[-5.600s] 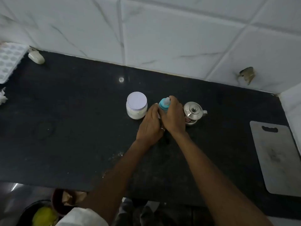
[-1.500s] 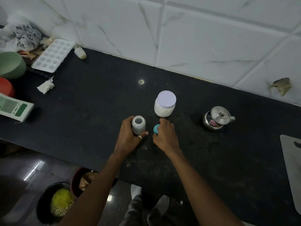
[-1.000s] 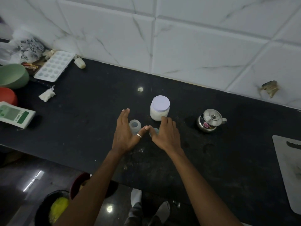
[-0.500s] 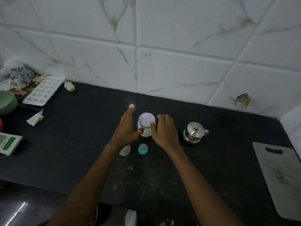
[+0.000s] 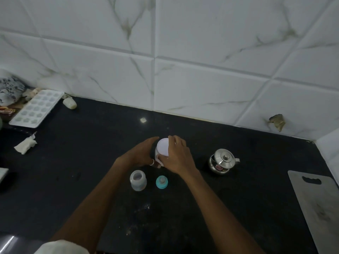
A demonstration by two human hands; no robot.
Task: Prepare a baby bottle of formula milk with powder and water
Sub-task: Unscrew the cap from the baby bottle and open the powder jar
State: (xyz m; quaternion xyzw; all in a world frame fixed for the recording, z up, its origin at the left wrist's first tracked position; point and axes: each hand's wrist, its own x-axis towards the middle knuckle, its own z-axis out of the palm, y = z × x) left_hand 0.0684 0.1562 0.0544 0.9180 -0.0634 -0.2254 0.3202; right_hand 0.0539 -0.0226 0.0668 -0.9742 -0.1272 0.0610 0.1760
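Uncapped bottle (image 5: 138, 182) beside teal cap (image 5: 161, 182)

Counter (image 5: 91, 162): jar (image 5: 162, 150) centre; bottle (image 5: 138, 182) and teat cap (image 5: 162, 182) side by side before it; kettle (image 5: 222, 161) right; ice tray (image 5: 35, 108) far left.

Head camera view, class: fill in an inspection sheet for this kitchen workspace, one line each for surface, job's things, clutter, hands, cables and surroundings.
Surface: black counter, faint pale specks near the front edge.
Job's things: baby bottle upright, open; teal teat cap beside it; white powder jar, lid on; steel kettle, lidded.
Clutter: ice tray, crumpled tissue, grey cutting board.
Hands: left hand grips the jar's side; right hand is over its lid.
Cables: nothing seen.
Surroundings: white marbled wall tiles, one chipped at right.
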